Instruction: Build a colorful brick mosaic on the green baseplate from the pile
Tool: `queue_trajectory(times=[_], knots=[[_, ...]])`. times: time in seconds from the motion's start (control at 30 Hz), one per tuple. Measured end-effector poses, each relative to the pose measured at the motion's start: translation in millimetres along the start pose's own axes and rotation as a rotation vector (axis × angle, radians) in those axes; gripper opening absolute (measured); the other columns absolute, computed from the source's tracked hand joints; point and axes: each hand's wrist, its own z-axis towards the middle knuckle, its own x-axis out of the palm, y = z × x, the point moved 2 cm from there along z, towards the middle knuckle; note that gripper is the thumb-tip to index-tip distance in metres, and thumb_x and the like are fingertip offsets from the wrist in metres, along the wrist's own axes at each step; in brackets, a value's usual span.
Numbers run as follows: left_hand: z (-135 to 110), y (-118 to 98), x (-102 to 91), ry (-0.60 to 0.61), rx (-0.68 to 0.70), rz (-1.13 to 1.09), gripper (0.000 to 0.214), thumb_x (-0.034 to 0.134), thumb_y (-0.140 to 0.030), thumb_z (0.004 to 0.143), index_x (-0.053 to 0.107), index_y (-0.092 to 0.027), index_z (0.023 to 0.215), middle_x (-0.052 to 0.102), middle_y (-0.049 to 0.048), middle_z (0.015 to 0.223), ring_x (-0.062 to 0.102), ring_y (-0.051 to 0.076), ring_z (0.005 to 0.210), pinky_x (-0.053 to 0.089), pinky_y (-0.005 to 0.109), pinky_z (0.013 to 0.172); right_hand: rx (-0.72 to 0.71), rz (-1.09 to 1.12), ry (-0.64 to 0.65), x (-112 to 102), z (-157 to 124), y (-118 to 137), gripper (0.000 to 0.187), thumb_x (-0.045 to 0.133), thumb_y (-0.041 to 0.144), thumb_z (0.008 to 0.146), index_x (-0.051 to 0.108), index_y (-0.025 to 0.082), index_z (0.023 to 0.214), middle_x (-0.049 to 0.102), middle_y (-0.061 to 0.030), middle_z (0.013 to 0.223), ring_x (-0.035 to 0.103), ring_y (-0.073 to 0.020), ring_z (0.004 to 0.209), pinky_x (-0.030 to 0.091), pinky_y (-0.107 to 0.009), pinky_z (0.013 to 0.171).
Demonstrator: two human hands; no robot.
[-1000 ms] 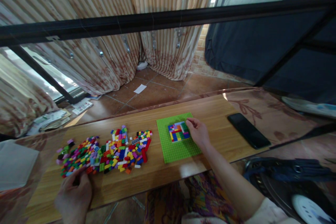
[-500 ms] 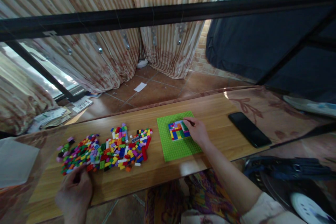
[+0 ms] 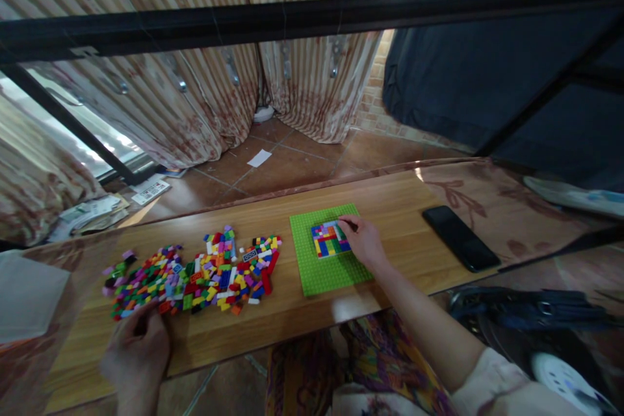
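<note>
My right hand (image 3: 363, 242) is over the green studded baseplate (image 3: 305, 273), thumb and fingertips pinched together at the upper right corner of a flat patch of coloured toy bricks (image 3: 326, 244). Whatever is between those fingertips is too small to make out. My left hand (image 3: 139, 344) rests at the near edge of a loose pile of multicoloured toy bricks (image 3: 209, 273), its fingers curled and thumb close to the index finger. Its fingertips touch the edge of the pile, and I cannot make out anything between them.
A black phone (image 3: 461, 238) lies on the wooden board (image 3: 400, 208) at the right. To the left stands a translucent white container (image 3: 32, 296). A dark metal bar (image 3: 312, 18) crosses beyond the board, with curtains behind. Papers (image 3: 92, 216) lie at the far left.
The view has shifted slightly, so everything sits a little higher in it. Both hands keep nearly the same places and poses beside the bricks and on the baseplate.
</note>
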Motion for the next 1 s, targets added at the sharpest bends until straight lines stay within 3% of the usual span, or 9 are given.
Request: queue_trajectory(times=[0.37, 0.5, 0.6, 0.7, 0.83, 1.0], knots=[[7, 16, 11.3, -0.064, 0.123, -0.081, 0.036, 0.048, -0.034, 0.079, 0.072, -0.017, 0.1, 0.068, 0.0085, 0.094, 0.061, 0.023, 0.081, 0.049, 0.035, 0.077, 0.015, 0.107, 0.136, -5, 13, -3, 0.019, 0.058, 0.035, 0.078, 0.071, 0.02, 0.079, 0.071, -0.0013, 0.076, 0.063, -0.0166, 0.072, 0.048, -0.029, 0.071], [9, 19, 13.9, -0.086, 0.145, -0.083, 0.035, 0.048, -0.033, 0.079, 0.072, -0.019, 0.1, 0.068, 0.0085, 0.095, 0.061, 0.023, 0.081, 0.048, 0.034, 0.074, -0.007, 0.135, 0.14, -11, 13, -5, 0.028, 0.055, 0.04, 0.078, 0.071, 0.019, 0.087, 0.072, -0.0037, 0.082, 0.064, -0.0181, 0.076, 0.05, -0.031, 0.073], [8, 19, 14.4, -0.109, 0.17, -0.099, 0.033, 0.048, -0.032, 0.08, 0.072, -0.019, 0.098, 0.069, 0.0085, 0.096, 0.061, 0.023, 0.084, 0.048, 0.032, 0.074, 0.005, 0.134, 0.058, -21, 7, -2, 0.04, 0.05, 0.044, 0.082, 0.07, 0.014, 0.1, 0.072, -0.0082, 0.087, 0.064, -0.0197, 0.076, 0.05, -0.034, 0.074], [7, 20, 16.0, -0.122, 0.183, -0.123, 0.033, 0.048, -0.032, 0.08, 0.073, -0.018, 0.097, 0.069, 0.0088, 0.095, 0.062, 0.022, 0.085, 0.048, 0.032, 0.074, -0.04, 0.155, -0.038, -27, -9, 12, 0.04, 0.052, 0.045, 0.083, 0.069, 0.014, 0.102, 0.072, -0.0104, 0.09, 0.064, -0.0205, 0.077, 0.05, -0.035, 0.074], [6, 21, 18.7, -0.149, 0.205, -0.154, 0.033, 0.046, -0.032, 0.082, 0.073, -0.018, 0.095, 0.07, 0.0084, 0.094, 0.062, 0.021, 0.083, 0.048, 0.031, 0.073, -0.244, 0.18, 0.138, -11, -49, 42, 0.03, 0.052, 0.04, 0.088, 0.07, 0.02, 0.1, 0.071, -0.0083, 0.099, 0.064, -0.0196, 0.086, 0.05, -0.034, 0.078], [3, 20, 18.3, -0.165, 0.233, -0.192, 0.03, 0.048, -0.03, 0.082, 0.072, -0.018, 0.094, 0.07, 0.008, 0.096, 0.063, 0.021, 0.084, 0.048, 0.031, 0.075, -0.446, 0.062, 0.375, 33, -87, 68, 0.026, 0.046, 0.023, 0.091, 0.069, 0.023, 0.102, 0.068, -0.0066, 0.1, 0.062, -0.0188, 0.095, 0.05, -0.033, 0.084]])
